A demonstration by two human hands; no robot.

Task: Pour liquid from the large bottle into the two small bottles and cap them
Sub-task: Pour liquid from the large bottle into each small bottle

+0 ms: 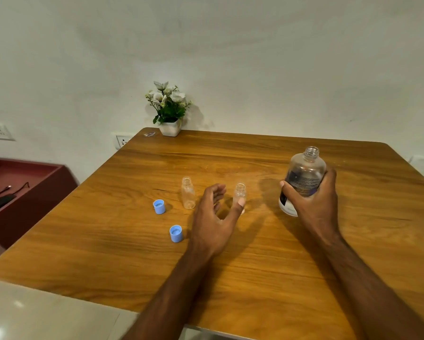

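My right hand (pixel 314 204) grips the large clear bottle (pixel 305 173) round its labelled body at the right of the wooden table (pixel 230 278). The bottle is uncapped and nearly upright. Two small clear bottles stand uncapped mid-table: one on the left (pixel 188 193), one on the right (pixel 240 190). My left hand (pixel 213 222) reaches between them with loosely curled fingers. Its thumb lies across the front of the right small bottle, and its fingers stay apart from that bottle. Two blue caps lie left of my hand, one farther (pixel 159 206) and one nearer (pixel 176 233).
A white pot of flowers (pixel 169 106) stands at the table's far edge against the wall. A dark red cabinet (pixel 22 182) with cables on it sits lower at the left. A pale counter (pixel 34 315) adjoins the table's near left corner.
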